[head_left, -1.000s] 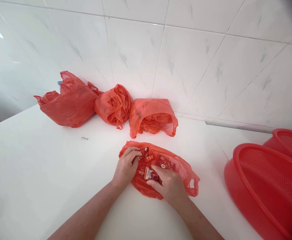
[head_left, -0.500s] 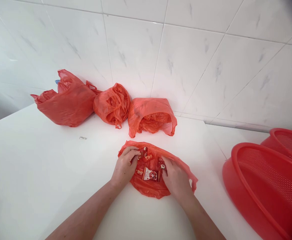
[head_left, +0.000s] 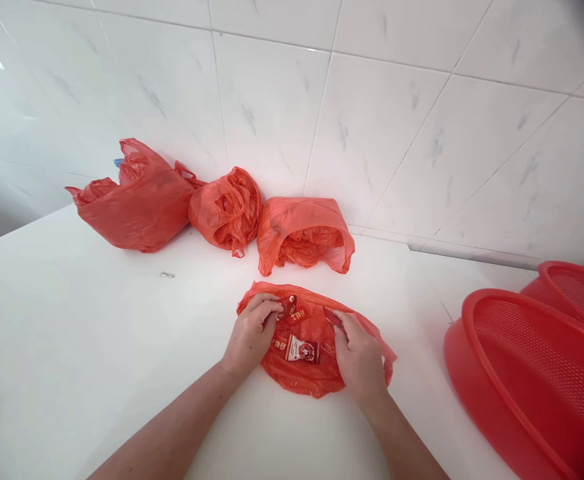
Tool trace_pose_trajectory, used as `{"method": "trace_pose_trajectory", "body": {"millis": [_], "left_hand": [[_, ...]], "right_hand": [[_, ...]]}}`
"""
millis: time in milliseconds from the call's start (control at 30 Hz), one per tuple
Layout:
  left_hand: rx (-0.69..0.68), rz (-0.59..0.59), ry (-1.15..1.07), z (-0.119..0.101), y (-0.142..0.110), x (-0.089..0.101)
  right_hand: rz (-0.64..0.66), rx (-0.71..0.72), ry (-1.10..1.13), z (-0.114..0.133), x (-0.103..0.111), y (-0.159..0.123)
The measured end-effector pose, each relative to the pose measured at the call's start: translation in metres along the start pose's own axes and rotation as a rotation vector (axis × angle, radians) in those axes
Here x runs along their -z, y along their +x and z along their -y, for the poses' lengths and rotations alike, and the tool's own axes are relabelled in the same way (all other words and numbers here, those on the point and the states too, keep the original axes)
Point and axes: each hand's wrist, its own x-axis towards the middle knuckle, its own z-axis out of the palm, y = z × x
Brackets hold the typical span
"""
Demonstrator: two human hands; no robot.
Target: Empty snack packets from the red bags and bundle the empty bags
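A flat red plastic bag [head_left: 306,377] lies open on the white counter [head_left: 97,347] in front of me, with several small red packets [head_left: 302,349] in its mouth. My left hand [head_left: 250,337] is closed on the bag's upper left edge, pinching the plastic beside a packet. My right hand [head_left: 360,360] rests on the bag's right side with its fingers curled and pinched on a small red packet or the bag's edge; which one is unclear.
Three more red plastic bags [head_left: 137,203] [head_left: 227,208] [head_left: 305,233] sit in a row against the white tiled wall. Two red mesh baskets [head_left: 527,380] [head_left: 572,287] stand at the right. A small scrap [head_left: 167,275] lies on the counter.
My right hand has moved from the middle of the bag to its right side, uncovering the packets. The left hand has stayed where it was.
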Motion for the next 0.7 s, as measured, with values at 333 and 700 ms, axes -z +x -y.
{"method": "trace_pose_trajectory", "body": {"millis": [333,700], "left_hand": [[-0.008,-0.005,0.003,0.0005,0.0002,-0.0003],[0.002,-0.003,-0.001,0.0001,0.0001,0.0001]], "right_hand": [[-0.002,-0.064,0.179,0.0033,-0.0024,-0.0012],[-0.040,-0.072,0.098,0.0036,-0.0056,-0.0003]]}}
